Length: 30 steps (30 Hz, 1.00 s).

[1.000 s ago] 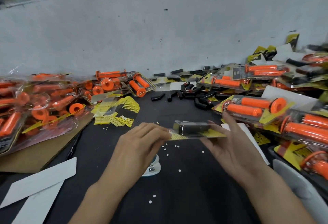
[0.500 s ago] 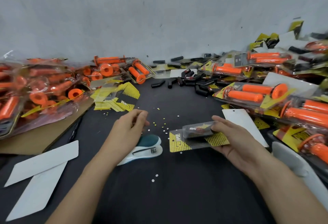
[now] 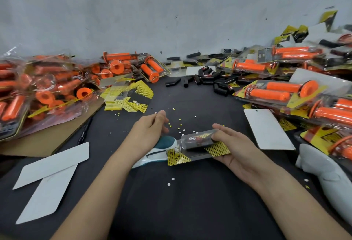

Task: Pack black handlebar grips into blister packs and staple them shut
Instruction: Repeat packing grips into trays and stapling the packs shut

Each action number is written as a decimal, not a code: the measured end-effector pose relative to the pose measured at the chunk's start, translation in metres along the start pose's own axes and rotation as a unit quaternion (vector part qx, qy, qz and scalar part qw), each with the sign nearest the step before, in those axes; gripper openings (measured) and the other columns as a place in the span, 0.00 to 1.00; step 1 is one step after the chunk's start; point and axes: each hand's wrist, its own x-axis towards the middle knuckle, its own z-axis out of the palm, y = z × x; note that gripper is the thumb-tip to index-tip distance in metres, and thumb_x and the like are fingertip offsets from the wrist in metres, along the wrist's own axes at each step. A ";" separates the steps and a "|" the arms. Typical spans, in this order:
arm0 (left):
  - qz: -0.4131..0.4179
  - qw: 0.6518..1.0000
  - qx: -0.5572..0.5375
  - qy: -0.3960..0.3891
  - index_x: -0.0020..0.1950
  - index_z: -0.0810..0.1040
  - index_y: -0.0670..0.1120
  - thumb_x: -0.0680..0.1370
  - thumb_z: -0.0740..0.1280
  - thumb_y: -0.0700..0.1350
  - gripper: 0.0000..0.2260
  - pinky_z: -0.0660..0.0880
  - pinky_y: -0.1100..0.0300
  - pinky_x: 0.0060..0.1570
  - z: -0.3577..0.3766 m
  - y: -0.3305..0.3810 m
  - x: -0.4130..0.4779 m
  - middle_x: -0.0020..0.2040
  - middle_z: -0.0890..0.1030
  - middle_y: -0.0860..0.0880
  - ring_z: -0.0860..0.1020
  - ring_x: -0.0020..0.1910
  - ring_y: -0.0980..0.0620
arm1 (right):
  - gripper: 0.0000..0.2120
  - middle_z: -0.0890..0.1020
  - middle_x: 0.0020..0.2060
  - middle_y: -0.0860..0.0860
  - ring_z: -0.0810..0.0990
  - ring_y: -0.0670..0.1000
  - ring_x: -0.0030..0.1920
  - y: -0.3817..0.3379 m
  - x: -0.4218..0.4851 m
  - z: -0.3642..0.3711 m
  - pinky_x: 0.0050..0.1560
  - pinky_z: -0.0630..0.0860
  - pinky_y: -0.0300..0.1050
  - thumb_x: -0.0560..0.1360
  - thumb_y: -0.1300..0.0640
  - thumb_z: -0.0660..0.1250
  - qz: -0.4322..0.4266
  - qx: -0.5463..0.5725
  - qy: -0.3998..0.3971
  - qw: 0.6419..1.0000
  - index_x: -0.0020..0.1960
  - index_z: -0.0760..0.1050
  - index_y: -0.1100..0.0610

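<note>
My right hand holds a blister pack with a yellow dotted card and a black grip inside, thumb on top of the clear bubble, fingers under the card. The pack's left end lies over a white and teal stapler on the black table. My left hand hovers just left of the stapler, fingers loosely curled, holding nothing. Loose black grips lie in a heap at the back centre.
Packs of orange grips are piled at the left and right. Yellow printed cards lie behind my left hand. White backing cards sit at the front left and at the right. Paper punch dots are scattered on the cloth.
My left hand let go of the pack and moved left, uncovering the stapler. My right hand lowered the pack and shifted it left over the stapler's end.
</note>
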 end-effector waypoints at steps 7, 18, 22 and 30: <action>-0.039 0.997 0.057 -0.041 0.51 0.82 0.50 0.84 0.51 0.60 0.23 0.74 0.55 0.54 0.004 -0.003 0.004 0.44 0.83 0.53 0.80 0.50 0.52 | 0.17 0.83 0.56 0.60 0.85 0.50 0.42 0.007 0.005 0.008 0.44 0.85 0.48 0.78 0.67 0.65 0.004 0.007 -0.006 1.000 0.65 0.74 0.57; -0.064 0.972 0.204 -0.093 0.55 0.79 0.56 0.83 0.50 0.51 0.17 0.72 0.47 0.62 0.010 -0.001 0.008 0.58 0.79 0.51 0.75 0.56 0.47 | 0.17 0.84 0.50 0.58 0.86 0.49 0.40 0.007 0.008 0.008 0.39 0.83 0.45 0.78 0.67 0.65 0.015 -0.001 -0.004 1.000 0.66 0.73 0.58; -0.059 0.959 0.259 -0.099 0.55 0.77 0.55 0.82 0.49 0.49 0.17 0.71 0.47 0.60 0.013 -0.002 0.007 0.58 0.78 0.51 0.74 0.57 0.46 | 0.16 0.83 0.51 0.59 0.86 0.50 0.39 0.008 0.009 0.009 0.38 0.83 0.46 0.77 0.68 0.64 0.015 -0.002 0.001 1.000 0.63 0.73 0.58; -0.047 0.940 0.330 -0.070 0.58 0.73 0.51 0.82 0.48 0.46 0.15 0.71 0.47 0.52 0.022 -0.005 0.002 0.58 0.78 0.46 0.75 0.56 0.40 | 0.08 0.85 0.41 0.53 0.85 0.48 0.38 0.010 0.009 0.009 0.37 0.82 0.44 0.78 0.67 0.64 0.012 -0.019 -0.007 1.000 0.54 0.76 0.57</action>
